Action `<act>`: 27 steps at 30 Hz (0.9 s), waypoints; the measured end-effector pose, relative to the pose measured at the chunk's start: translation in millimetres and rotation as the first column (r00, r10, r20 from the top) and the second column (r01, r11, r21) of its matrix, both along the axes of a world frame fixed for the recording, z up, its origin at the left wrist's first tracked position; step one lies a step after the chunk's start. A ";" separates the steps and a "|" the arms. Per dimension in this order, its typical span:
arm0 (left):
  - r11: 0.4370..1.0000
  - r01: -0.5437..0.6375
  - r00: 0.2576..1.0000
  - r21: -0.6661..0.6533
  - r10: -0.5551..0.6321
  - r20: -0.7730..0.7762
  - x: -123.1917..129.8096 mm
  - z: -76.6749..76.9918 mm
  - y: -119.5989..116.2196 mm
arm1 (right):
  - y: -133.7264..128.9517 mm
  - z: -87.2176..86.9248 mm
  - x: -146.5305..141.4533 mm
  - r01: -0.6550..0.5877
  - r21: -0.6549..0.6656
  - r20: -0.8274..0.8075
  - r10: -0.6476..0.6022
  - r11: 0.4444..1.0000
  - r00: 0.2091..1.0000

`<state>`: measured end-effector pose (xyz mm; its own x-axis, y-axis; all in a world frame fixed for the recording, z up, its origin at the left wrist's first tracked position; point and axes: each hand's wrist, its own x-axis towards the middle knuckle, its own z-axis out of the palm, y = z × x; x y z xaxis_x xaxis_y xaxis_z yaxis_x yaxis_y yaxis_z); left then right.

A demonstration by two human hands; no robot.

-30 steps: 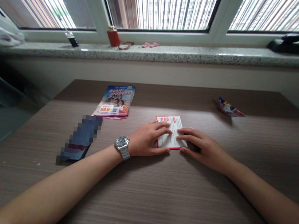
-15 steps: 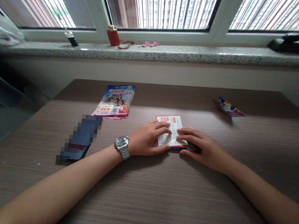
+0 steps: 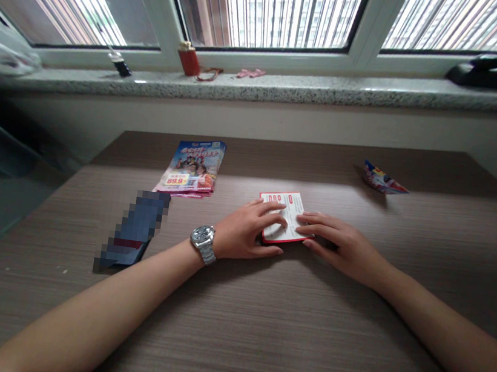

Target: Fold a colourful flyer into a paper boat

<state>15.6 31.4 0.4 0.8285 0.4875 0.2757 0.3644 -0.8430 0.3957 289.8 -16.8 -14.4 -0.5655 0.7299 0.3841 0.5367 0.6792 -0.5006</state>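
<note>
A small white leaflet with a red border [image 3: 288,215] lies flat on the brown wood-grain table [image 3: 301,339]. My left hand [image 3: 247,231] rests on its left part, with the fingers pressed across the paper. My right hand [image 3: 337,243] comes in from the right, its fingertips on the leaflet's right edge. The paper's lower left corner shows beside my left fingers, and my fingers hide part of its printing. A steel wristwatch [image 3: 202,244] sits on my left wrist.
A pixelated dark phone [image 3: 135,229] lies left of my left forearm. Behind it is a glossy colourful brochure [image 3: 191,167], and a folded printed paper [image 3: 384,180] sits back right. A granite window sill [image 3: 261,87] holds a red cup [image 3: 188,61] and a black bag [image 3: 487,77].
My right hand has eased slightly rightward, and the leaflet's lower edge now sits differently under my fingers. The brochure and phone have stayed put.
</note>
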 end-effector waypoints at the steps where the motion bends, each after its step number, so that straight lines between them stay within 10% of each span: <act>1: 1.000 0.004 1.000 -0.001 -0.004 0.002 -0.1 -0.5 0.6 | 0.0 0.2 0.0 0.001 -0.002 -0.006 -0.001 1.000 1.000; 27: 0.997 0.021 0.996 -0.075 -0.015 0.088 -0.9 0.3 3.0 | -2.2 7.2 1.5 0.003 -0.073 -0.042 -0.007 0.997 0.999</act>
